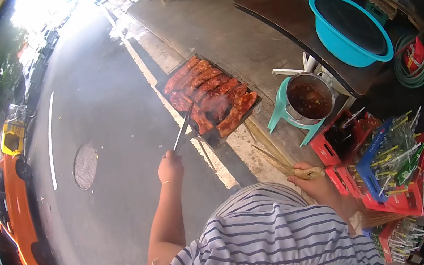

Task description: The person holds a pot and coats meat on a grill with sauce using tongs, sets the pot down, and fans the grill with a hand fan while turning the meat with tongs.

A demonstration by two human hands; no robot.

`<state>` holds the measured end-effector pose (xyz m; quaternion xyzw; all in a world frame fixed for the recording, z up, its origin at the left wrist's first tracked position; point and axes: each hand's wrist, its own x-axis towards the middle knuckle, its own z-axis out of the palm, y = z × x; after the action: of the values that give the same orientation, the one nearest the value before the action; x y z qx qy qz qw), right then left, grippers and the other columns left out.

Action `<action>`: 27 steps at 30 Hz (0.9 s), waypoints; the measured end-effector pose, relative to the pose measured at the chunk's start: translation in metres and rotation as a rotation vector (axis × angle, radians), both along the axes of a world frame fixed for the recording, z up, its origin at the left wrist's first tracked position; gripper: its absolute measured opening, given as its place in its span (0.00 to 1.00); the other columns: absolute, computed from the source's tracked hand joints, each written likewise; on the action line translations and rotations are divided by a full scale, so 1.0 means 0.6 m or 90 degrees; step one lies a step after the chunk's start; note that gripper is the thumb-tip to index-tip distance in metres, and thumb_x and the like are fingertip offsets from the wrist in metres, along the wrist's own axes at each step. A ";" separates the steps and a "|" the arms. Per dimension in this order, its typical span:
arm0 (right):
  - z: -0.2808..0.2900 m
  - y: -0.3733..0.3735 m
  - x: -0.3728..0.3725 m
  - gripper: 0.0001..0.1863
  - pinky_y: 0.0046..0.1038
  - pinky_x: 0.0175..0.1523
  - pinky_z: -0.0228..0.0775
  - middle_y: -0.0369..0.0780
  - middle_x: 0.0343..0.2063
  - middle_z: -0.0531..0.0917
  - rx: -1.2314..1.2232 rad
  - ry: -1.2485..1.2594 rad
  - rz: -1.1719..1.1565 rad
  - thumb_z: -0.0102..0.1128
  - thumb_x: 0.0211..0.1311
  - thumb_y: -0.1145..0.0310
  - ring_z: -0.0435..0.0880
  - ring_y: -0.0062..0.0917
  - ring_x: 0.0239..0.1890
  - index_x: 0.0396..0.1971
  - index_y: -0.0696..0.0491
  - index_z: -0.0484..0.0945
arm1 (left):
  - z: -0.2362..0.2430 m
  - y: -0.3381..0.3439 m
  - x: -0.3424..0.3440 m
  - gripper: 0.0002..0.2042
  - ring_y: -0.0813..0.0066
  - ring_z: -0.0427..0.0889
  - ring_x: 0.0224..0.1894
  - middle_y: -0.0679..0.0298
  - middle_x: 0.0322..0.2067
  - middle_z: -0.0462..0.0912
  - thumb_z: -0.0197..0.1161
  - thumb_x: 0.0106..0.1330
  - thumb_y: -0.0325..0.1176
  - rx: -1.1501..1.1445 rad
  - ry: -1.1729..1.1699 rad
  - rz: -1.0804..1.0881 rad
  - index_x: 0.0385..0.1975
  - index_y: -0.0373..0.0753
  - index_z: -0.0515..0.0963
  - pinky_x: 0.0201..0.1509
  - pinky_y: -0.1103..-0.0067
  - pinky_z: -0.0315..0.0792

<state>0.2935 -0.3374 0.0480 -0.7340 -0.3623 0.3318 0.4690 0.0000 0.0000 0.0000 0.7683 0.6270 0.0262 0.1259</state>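
My left hand [170, 167] is closed round a pair of slim metal tongs [182, 132]. Their dark tips reach the near left part of the meat. Several reddish, sauce-coated slabs of meat [211, 84] lie side by side on a black rectangular grill [215, 138], with smoke rising from them. Lower right of the grill, my right hand [312, 181] grips a straw-coloured hand fan [276, 162], seen almost edge-on and stretching toward the grill. A steel pot [308, 99] of dark red sauce stands on a mint-green stool [282, 106] to the grill's right.
Past the pot, a dark table [276, 9] carries a turquoise basin [330, 36]. Red crates [326, 147] of bottles with straws are stacked close by my right arm. A road [94, 94] runs along the left, with an orange car [19, 211] at its far side.
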 end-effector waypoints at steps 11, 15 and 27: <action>0.003 -0.023 -0.015 0.14 0.22 0.42 0.70 0.35 0.33 0.81 -0.021 0.008 -0.069 0.75 0.52 0.71 0.77 0.18 0.35 0.37 0.58 0.81 | -0.004 0.016 -0.025 0.12 0.48 0.82 0.45 0.51 0.44 0.81 0.62 0.65 0.39 0.029 0.009 -0.031 0.41 0.39 0.74 0.46 0.60 0.76; -0.011 -0.027 -0.012 0.15 0.20 0.43 0.70 0.34 0.34 0.82 0.003 -0.001 -0.071 0.75 0.52 0.71 0.78 0.17 0.36 0.37 0.58 0.81 | 0.006 -0.002 -0.004 0.13 0.47 0.82 0.45 0.51 0.44 0.81 0.62 0.64 0.39 0.034 0.012 -0.065 0.41 0.39 0.74 0.45 0.59 0.76; -0.053 -0.043 0.018 0.21 0.21 0.39 0.73 0.33 0.30 0.82 -0.017 0.056 -0.133 0.79 0.50 0.61 0.79 0.15 0.32 0.41 0.54 0.82 | -0.014 -0.052 0.050 0.12 0.44 0.80 0.38 0.48 0.33 0.81 0.66 0.60 0.36 0.047 -0.250 -0.150 0.33 0.36 0.72 0.39 0.59 0.72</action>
<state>0.3044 -0.3630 0.0160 -0.7586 -0.2589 0.3176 0.5066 0.0298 -0.0312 -0.0084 0.8204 0.4954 0.1831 0.2192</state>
